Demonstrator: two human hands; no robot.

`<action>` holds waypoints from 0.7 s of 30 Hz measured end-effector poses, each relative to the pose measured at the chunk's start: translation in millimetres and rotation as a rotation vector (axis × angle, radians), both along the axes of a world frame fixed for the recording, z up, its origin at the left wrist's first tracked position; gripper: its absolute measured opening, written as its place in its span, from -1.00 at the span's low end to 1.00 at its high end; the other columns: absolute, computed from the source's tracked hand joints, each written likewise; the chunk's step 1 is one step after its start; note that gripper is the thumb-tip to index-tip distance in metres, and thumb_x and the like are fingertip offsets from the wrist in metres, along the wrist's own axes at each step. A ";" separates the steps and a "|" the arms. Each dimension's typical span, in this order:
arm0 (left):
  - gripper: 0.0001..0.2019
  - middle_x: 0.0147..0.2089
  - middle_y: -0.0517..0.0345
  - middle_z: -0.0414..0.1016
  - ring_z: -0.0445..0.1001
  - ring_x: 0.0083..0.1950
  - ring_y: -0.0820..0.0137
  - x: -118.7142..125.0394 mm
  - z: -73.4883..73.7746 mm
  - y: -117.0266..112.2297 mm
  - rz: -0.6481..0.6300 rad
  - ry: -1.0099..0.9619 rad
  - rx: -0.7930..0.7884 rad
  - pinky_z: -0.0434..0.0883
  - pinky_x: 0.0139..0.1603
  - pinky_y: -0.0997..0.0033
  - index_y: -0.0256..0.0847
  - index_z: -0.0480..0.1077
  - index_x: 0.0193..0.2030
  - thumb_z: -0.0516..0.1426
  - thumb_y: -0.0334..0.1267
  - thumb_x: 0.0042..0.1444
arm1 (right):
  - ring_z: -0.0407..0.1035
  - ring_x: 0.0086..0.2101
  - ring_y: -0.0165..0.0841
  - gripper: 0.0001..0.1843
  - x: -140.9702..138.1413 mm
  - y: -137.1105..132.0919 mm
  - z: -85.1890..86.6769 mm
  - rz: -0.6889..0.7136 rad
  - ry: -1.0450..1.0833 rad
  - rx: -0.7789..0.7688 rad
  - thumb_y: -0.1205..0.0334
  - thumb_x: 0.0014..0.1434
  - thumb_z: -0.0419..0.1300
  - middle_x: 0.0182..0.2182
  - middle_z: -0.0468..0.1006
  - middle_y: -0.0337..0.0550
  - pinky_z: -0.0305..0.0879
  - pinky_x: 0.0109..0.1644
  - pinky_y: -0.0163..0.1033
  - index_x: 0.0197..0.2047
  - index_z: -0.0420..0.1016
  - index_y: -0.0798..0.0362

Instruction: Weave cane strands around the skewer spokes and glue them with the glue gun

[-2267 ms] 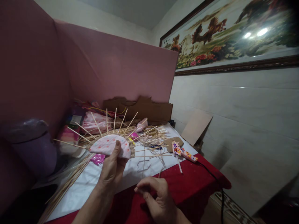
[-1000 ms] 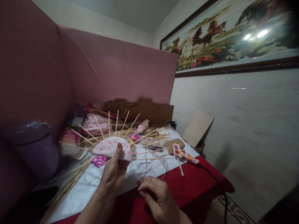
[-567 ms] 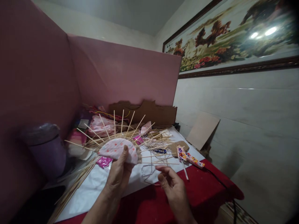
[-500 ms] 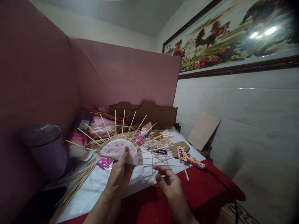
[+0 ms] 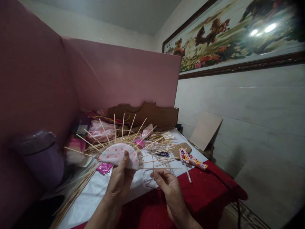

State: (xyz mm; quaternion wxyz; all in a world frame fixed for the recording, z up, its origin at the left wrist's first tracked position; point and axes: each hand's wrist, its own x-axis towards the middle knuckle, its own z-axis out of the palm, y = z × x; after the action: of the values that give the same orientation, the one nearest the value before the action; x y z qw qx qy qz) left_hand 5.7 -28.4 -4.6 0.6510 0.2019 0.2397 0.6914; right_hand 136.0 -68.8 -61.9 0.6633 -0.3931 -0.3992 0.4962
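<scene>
My left hand (image 5: 122,178) grips a half-round piece covered in pink spotted fabric (image 5: 116,154), thumb on its face and fingers behind, out of sight. Thin wooden sticks (image 5: 124,125) fan out from the curved edge of this piece. Just right of it, my right hand (image 5: 166,184) pinches a thin strand of twine (image 5: 153,163) between thumb and forefinger, close below the lowest stick. The twine runs up across the right-hand sticks, and a loose loop of it hangs over the white sheet (image 5: 88,198).
A flower-patterned glue gun (image 5: 193,160) lies at the right beside a cardboard piece (image 5: 177,151), its cable trailing off the red cloth (image 5: 202,187). Behind are loose sticks, a blue cutter (image 5: 162,154) and pink fabric (image 5: 101,130). A lidded purple bin (image 5: 45,162) stands left.
My right thumb and forefinger have closed together on the twine, and the hand has moved slightly left. The view has shifted a little; my left hand keeps its hold.
</scene>
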 end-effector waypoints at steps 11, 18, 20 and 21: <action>-0.92 -0.35 0.11 0.55 0.51 -0.38 0.47 -2.0 -3.2 1.9 0.015 0.014 0.042 0.51 -0.30 0.45 -0.30 0.43 -0.31 0.12 -0.47 0.06 | 0.35 -0.40 -0.37 -0.72 -2.8 2.0 2.7 -0.002 0.061 0.016 0.07 -0.08 0.33 -0.45 0.51 -0.17 0.27 -0.26 -0.27 -0.39 0.50 0.12; -0.91 -0.41 0.12 0.54 0.50 -0.44 0.48 -1.5 -0.6 2.1 0.002 -0.013 0.009 0.50 -0.37 0.51 -0.29 0.42 -0.37 0.11 -0.48 0.07 | 0.34 -0.41 -0.40 -0.73 -2.8 -0.2 2.9 -0.020 0.064 0.012 0.08 -0.08 0.33 -0.46 0.51 -0.19 0.25 -0.28 -0.31 -0.40 0.49 0.12; -0.92 -0.41 0.10 0.54 0.51 -0.42 0.47 -1.4 -1.0 2.6 -0.002 -0.010 0.011 0.50 -0.33 0.49 -0.31 0.43 -0.36 0.11 -0.47 0.07 | 0.33 -0.40 -0.42 -0.74 -2.8 -1.1 3.4 -0.019 0.067 0.015 0.09 -0.06 0.33 -0.45 0.51 -0.20 0.25 -0.27 -0.32 -0.39 0.49 0.12; -0.93 -0.41 0.09 0.54 0.51 -0.41 0.47 -1.5 -1.2 2.7 -0.001 -0.006 0.013 0.50 -0.31 0.48 -0.31 0.43 -0.36 0.11 -0.46 0.07 | 0.33 -0.40 -0.42 -0.74 -2.8 -1.5 3.6 -0.019 0.068 0.015 0.09 -0.06 0.33 -0.45 0.51 -0.21 0.24 -0.27 -0.32 -0.39 0.49 0.12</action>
State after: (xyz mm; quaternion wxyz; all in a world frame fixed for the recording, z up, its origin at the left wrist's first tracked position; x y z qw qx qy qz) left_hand 4.2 -25.7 -5.8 0.6508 0.2042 0.2329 0.6932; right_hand 133.1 -70.3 -58.2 0.6839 -0.3748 -0.3767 0.4999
